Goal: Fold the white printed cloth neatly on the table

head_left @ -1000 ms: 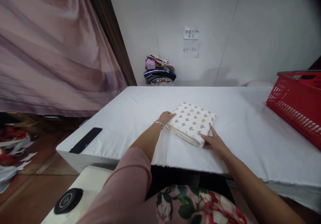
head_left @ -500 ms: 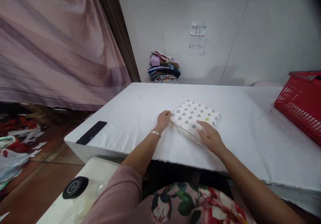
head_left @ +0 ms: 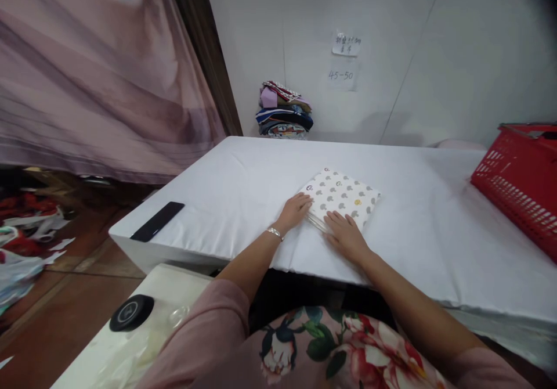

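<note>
Head view shows a folded cloth [head_left: 342, 196] lying flat near the middle of the white table [head_left: 243, 174] — cream fabric printed with rows of small grey shapes and a few coloured marks, its layered edges stacked along the near side. Left hand [head_left: 296, 210] rests flat, fingers spread, on the cloth's near-left corner. Right hand [head_left: 346, 233] lies palm-down on its near edge — neither grips anything. A black phone [head_left: 157, 221] sits at the table's left edge, a red basket [head_left: 517, 183] far right.
</note>
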Available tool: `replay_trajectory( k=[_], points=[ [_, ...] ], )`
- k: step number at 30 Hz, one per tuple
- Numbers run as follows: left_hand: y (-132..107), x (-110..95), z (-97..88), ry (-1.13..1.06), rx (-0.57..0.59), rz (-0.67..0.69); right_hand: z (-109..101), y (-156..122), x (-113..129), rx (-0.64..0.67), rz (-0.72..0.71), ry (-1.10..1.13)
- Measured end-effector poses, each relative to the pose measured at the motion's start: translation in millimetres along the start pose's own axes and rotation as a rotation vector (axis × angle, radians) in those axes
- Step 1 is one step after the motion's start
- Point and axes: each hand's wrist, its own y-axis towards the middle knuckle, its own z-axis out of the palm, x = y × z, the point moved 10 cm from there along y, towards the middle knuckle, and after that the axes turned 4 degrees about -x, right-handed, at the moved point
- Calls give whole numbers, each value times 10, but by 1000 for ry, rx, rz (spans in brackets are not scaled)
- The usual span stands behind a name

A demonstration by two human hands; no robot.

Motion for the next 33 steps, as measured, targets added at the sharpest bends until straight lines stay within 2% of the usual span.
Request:
replay_trajectory(
  k=[6, 14, 19, 33],
  points=[
    [-178, -203, -56, 151, 69, 99, -122, 107, -76, -55, 96, 110],
    [-161, -350, -5, 287, 166, 223, -265, 176, 34, -48, 87, -51],
    [-128, -406, 6, 292, 220, 281, -241, 198, 20, -17, 87, -91],
    [-100, -505, 119, 413, 241, 469, -212, 195, 34, 6, 92, -126]
  ],
)
